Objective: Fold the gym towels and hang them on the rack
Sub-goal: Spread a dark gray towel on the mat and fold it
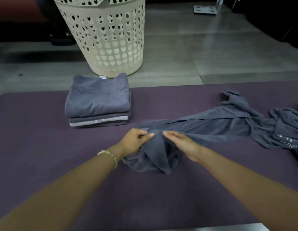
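So both hands meet mid-frame on a rumpled slate-blue terry towel (211, 129) lying on a dull purple floor mat (45, 147). The left hand (136, 140), with a pale beaded bracelet (110, 157) on its wrist, pinches a raised fold. The right hand (179, 144) lies just beside it, fingers nearly straight on the cloth. The towel trails off toward 3 o'clock, up against another crumpled blue-grey towel with white lettering (288, 130). At 10 o'clock from the hands sits a neat stack of folded blue-grey towels (98, 99). Behind that, at 11 o'clock, a cream plastic laundry basket with heart-shaped holes (108, 39) stands on the grey tiled floor (211, 55).
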Tool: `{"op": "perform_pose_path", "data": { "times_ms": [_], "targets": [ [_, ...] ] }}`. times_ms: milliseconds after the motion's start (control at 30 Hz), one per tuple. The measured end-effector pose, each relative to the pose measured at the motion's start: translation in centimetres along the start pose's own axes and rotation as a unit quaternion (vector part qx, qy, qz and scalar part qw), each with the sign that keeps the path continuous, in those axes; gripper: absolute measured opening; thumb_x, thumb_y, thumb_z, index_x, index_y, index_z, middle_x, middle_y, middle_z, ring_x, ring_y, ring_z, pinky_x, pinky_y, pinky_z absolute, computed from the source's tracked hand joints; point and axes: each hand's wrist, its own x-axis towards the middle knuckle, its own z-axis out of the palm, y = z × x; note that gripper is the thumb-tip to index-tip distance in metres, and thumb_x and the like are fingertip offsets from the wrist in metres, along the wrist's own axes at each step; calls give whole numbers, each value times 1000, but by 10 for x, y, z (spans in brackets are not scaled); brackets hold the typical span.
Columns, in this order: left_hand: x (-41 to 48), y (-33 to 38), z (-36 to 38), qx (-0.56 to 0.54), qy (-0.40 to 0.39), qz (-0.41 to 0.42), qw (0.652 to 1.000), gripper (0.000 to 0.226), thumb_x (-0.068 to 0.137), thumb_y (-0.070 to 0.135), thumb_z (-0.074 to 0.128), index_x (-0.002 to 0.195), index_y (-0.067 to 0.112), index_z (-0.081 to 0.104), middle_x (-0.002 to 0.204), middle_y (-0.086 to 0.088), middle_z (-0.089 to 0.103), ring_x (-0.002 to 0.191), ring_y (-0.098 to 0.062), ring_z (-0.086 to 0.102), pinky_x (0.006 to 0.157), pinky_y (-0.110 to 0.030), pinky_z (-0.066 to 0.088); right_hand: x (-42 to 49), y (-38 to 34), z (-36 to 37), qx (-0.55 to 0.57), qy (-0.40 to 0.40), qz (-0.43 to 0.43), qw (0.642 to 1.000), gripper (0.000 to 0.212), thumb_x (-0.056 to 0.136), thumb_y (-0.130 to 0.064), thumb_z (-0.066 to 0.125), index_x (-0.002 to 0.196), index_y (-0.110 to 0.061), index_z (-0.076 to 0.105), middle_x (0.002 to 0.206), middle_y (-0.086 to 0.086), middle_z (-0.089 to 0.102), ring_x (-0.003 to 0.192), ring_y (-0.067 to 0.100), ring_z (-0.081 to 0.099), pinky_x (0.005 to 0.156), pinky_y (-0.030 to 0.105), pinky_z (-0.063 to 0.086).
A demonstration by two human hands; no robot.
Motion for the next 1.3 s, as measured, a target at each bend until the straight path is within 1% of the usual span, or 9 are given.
{"op": "perform_pose_path", "data": {
  "times_ms": [133, 233, 333, 533, 767, 1000, 1167, 1233, 1300],
  "targets": [
    [4, 58, -26, -104, -11, 62, 993, 44, 97, 31, 49, 85, -9, 64, 76, -6, 63, 71, -7, 54, 67, -23, 45, -21, -46, -12, 62, -88, -40, 993, 64, 76, -52, 69, 132, -24, 52, 129, -7, 61, 121, 8, 54, 106, 30, 39],
    [5, 102, -45, -177, 18, 56, 982, 40, 98, 30, 47, 87, -2, 67, 77, -3, 69, 71, -6, 61, 64, -17, 47, -47, -79, -16, 9, -150, -35, 988, 50, 78, -31, 71, 122, -11, 60, 120, 2, 68, 115, 14, 61, 103, 30, 44],
    [6, 148, -74, -253, 67, 45, 964, 31, 99, 28, 48, 78, 15, 66, 71, 5, 69, 68, -1, 64, 64, -14, 50, -77, -113, -30, -80, -137, -34, 987, 36, 79, -26, 74, 112, -12, 66, 109, -1, 72, 105, 13, 66, 95, 28, 49],
    [12, 220, -169, -324, 225, 68, 917, 33, 100, 30, 46, 115, 6, 65, 106, -5, 69, 93, -9, 65, 83, -17, 51, -135, -211, -77, -128, -13, -101, 987, 34, 76, -29, 78, 104, -11, 71, 99, 4, 75, 94, 20, 71, 88, 33, 55],
    [-1, 371, -286, -333, 268, 182, 886, 30, 99, 39, 46, 98, 19, 69, 96, -1, 71, 88, -14, 67, 74, -26, 54, -207, -386, -97, -136, 22, -228, 964, 59, 60, -41, 79, 111, -14, 67, 102, 1, 74, 96, 16, 70, 85, 28, 52],
    [-36, 485, -370, -281, 340, 323, 837, 31, 101, 34, 42, 87, 18, 65, 84, 1, 68, 76, -9, 65, 69, -21, 51, -270, -498, -89, -86, -12, -387, 918, 37, 70, -33, 69, 103, -15, 68, 100, 4, 74, 94, 17, 71, 77, 24, 54],
    [-36, 457, -333, -224, 179, 202, 937, 77, 84, 74, 35, 110, 8, 67, 108, -16, 69, 109, -31, 63, 96, -40, 49, -255, -505, -72, -47, -20, -414, 909, 41, 68, -30, 73, 100, -7, 66, 91, 9, 73, 82, 20, 70, 75, 29, 58],
    [-38, 438, -300, -155, 70, 150, 974, 100, 63, 90, 34, 117, 13, 66, 115, -12, 68, 112, -28, 62, 102, -42, 45, -244, -498, -66, -54, -31, -402, 913, 34, 68, -31, 72, 93, -8, 66, 83, 8, 72, 74, 17, 69, 67, 25, 57],
    [-38, 423, -281, -99, 81, 109, 986, 93, 62, 91, 34, 105, 17, 71, 109, -1, 71, 104, -18, 65, 101, -35, 45, -233, -490, -64, -48, -61, -383, 921, 29, 70, -33, 71, 89, -11, 68, 85, 7, 72, 75, 16, 69, 66, 24, 55]
  ]
}}
